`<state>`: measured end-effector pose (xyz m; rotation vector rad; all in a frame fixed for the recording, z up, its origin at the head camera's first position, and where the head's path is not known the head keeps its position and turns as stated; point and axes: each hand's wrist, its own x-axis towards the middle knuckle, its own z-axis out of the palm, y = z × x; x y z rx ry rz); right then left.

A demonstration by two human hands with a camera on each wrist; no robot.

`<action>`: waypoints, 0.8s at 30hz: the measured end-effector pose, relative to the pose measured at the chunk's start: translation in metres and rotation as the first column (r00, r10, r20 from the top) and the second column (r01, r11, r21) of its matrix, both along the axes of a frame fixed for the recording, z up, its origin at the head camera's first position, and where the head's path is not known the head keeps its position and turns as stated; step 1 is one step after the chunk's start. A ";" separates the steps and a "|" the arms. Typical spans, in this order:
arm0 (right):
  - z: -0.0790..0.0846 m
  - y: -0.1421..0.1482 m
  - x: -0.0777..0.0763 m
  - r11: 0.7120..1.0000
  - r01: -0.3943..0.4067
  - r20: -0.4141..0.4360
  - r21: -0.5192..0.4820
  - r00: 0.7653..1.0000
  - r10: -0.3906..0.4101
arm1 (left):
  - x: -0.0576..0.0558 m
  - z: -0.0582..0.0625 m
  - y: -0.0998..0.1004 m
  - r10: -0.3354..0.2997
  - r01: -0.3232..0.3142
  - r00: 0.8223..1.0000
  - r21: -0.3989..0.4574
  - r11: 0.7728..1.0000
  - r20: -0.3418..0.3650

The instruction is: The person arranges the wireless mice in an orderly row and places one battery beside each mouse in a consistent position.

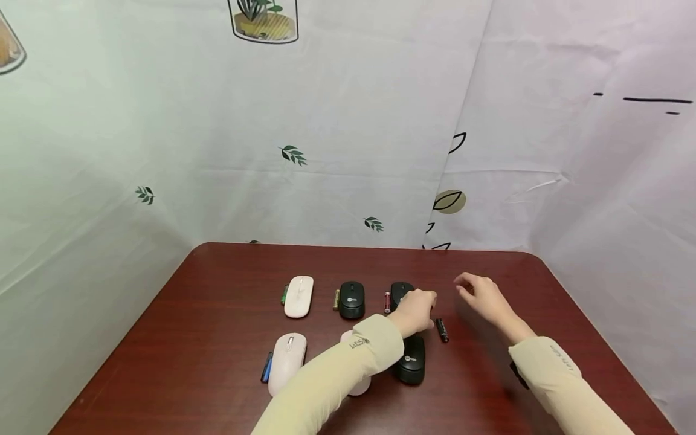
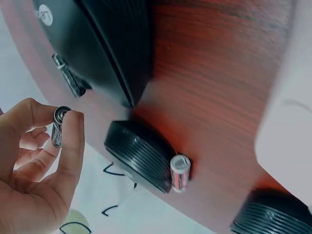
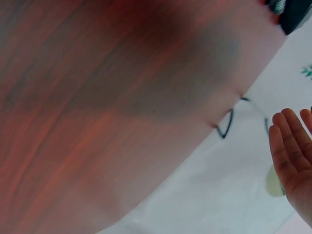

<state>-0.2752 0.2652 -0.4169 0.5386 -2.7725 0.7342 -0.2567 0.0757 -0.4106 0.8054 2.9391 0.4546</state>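
My left hand (image 1: 415, 311) is over the gap between two black mice on the right of the group. In the left wrist view it pinches a small dark battery (image 2: 57, 136) between thumb and finger, with one end facing the camera. The nearer black mouse (image 1: 410, 362) lies below this hand, while the farther black mouse (image 1: 401, 291) is partly covered by it. A black battery (image 1: 442, 330) lies just right of the left hand. To its right, my right hand (image 1: 486, 299) hovers over the table; its fingers (image 3: 292, 141) are extended and hold nothing.
A red battery (image 1: 387, 302) stands left of the farther black mouse. Further left are another black mouse (image 1: 351, 300) with a yellowish battery (image 1: 336, 299), a white mouse (image 1: 298, 296) with a green battery (image 1: 284, 294), and a white mouse (image 1: 287, 362) with a blue battery (image 1: 266, 367). My left sleeve partly covers a pale mouse (image 1: 360, 387).
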 end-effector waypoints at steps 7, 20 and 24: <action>0.007 -0.021 0.004 0.999 -0.034 -0.021 -0.016 0.999 0.034 | -0.005 0.008 -0.020 0.034 -0.040 0.996 0.072 0.997 0.081; 0.012 -0.046 0.015 0.997 -0.072 -0.064 -0.037 0.996 0.069 | 0.006 0.020 -0.042 0.018 -0.016 1.000 0.169 0.985 -0.013; 0.015 -0.055 0.021 0.996 -0.080 -0.077 -0.035 0.994 0.077 | 0.012 0.023 -0.051 0.022 -0.014 0.999 0.217 0.976 -0.035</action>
